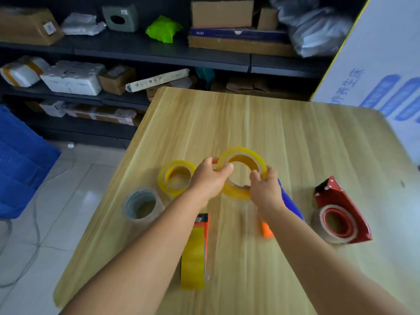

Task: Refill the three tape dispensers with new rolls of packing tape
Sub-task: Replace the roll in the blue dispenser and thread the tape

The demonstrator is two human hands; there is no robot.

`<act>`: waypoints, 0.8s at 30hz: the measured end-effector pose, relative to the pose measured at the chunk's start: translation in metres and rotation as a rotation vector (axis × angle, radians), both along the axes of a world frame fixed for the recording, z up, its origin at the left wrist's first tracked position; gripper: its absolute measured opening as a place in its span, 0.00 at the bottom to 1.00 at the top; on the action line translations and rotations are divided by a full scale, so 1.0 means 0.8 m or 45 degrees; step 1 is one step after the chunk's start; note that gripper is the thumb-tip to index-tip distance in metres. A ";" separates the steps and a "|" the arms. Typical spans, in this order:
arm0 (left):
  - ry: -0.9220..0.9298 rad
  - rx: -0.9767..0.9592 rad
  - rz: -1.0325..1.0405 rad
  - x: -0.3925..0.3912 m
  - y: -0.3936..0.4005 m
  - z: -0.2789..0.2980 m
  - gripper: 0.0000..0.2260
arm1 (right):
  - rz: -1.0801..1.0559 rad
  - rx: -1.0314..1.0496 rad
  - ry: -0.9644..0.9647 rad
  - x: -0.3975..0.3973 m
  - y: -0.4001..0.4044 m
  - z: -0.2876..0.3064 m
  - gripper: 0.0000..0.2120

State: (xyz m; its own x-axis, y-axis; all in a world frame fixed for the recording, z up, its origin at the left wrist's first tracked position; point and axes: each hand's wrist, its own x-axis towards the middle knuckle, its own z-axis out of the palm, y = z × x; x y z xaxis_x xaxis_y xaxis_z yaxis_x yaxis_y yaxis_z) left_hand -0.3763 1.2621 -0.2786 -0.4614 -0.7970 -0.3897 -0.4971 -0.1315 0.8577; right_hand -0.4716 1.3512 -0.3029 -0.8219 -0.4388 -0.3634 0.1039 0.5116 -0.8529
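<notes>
Both hands hold one yellow tape roll [244,153] just above the wooden table [272,123]: my left hand [210,178] grips its left rim, my right hand [264,189] its right rim. A second yellow roll [169,175] lies flat to the left. A clear roll [142,204] lies nearer the left edge. An orange dispenser [197,251] loaded with yellow tape stands under my left forearm. A red dispenser [341,210] with a roll in it sits at the right. A blue and orange dispenser [289,201] is mostly hidden behind my right wrist.
Dark shelves [159,53] with cardboard boxes, white parcels and a green bag stand behind the table. A blue crate [20,160] is on the floor at the left, with cables on the tiles. A white printed board [381,64] leans at the right.
</notes>
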 end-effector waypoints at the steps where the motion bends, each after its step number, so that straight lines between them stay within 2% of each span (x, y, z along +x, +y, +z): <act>1: 0.010 0.072 -0.043 -0.006 0.012 -0.001 0.22 | -0.021 -0.003 -0.011 -0.004 0.011 0.000 0.14; 4: 0.052 0.203 -0.073 -0.022 0.039 -0.007 0.25 | -0.059 -0.011 -0.094 -0.019 0.042 0.003 0.14; 7: 0.052 0.293 -0.052 -0.033 0.054 -0.010 0.19 | -0.068 -0.039 -0.227 -0.041 0.070 0.006 0.15; 9: 0.036 0.333 -0.063 -0.037 0.056 -0.013 0.18 | -0.021 0.038 -0.225 -0.050 0.082 0.005 0.14; 14: -0.065 0.344 -0.162 -0.051 0.074 -0.023 0.20 | 0.096 0.177 -0.046 -0.064 0.108 -0.002 0.11; 18: -0.141 0.340 -0.177 -0.058 0.085 -0.036 0.21 | 0.269 0.338 0.119 -0.066 0.123 -0.008 0.14; 24: -0.183 0.367 -0.196 -0.062 0.098 -0.053 0.17 | 0.262 0.493 0.301 -0.064 0.144 -0.027 0.16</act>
State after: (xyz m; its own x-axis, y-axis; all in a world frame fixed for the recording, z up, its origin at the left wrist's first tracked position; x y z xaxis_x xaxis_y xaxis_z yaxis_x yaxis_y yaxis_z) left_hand -0.4262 1.3409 -0.3210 -0.4917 -0.5703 -0.6580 -0.6429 -0.2719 0.7161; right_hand -0.5227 1.4667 -0.3245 -0.8120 -0.4702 -0.3458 -0.2059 0.7851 -0.5842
